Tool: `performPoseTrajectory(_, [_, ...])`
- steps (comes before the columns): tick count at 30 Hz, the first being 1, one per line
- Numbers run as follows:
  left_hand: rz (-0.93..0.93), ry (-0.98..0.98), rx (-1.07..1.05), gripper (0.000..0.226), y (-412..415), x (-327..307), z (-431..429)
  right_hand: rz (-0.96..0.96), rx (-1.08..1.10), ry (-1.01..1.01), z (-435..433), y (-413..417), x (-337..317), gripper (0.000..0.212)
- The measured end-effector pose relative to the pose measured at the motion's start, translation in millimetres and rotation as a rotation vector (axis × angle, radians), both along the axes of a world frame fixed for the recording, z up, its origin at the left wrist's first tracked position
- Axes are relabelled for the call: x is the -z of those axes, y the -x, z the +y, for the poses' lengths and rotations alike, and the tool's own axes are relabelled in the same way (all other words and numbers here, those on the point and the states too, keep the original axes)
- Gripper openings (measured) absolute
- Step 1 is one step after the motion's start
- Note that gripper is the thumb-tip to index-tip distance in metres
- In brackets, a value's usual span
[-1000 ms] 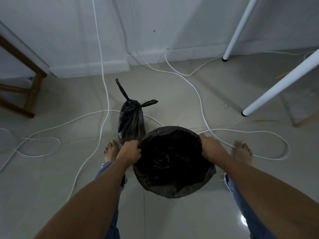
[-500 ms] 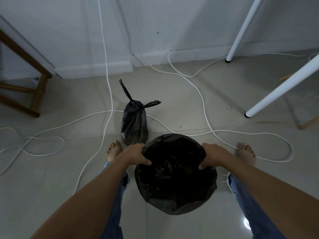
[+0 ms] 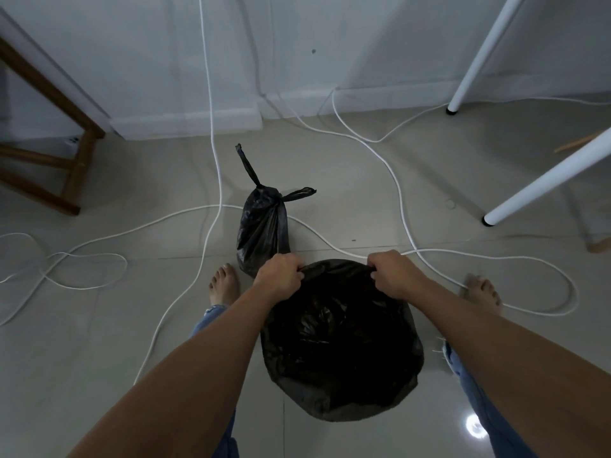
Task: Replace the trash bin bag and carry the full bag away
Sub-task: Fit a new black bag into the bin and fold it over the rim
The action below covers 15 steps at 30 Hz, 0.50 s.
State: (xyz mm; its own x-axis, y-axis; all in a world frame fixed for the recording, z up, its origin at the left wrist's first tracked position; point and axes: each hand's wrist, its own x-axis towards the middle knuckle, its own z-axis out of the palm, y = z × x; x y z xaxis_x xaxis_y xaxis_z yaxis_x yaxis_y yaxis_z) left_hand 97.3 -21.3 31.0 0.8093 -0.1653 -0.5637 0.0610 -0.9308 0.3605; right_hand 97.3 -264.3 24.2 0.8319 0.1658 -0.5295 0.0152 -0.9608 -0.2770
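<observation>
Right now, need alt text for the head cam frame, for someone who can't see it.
Seen from above, a person's left hand and right hand pinch the far rim of a fresh black bag lining a bin between their bare feet. Just beyond it a tied full bag stands on the tiled floor, among loose white cables.

A pale, glossy tiled floor (image 3: 347, 166) carries everything. Near its centre stands a tied black bag (image 3: 263, 226); just toward six o'clock sits a bag-lined bin (image 3: 340, 352). White cables (image 3: 401, 206) loop across, two bare feet flank the bin, and probably a wooden stool (image 3: 77, 166) stands at ten o'clock.
</observation>
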Motion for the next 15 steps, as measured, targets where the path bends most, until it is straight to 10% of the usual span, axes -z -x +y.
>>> performPoseTrajectory(7, [0.149, 0.179, -0.201, 0.074, 0.1, -7.6, 16.7, 0.193, 0.104, -0.032, -22.8, 21.2, -7.4, 0.052])
performPoseTrajectory(15, [0.061, 0.232, -0.386, 0.034, 18.4, 0.8, 29.1, 0.031, 0.077, -0.274, 30.2, -4.2, -14.2, 0.032])
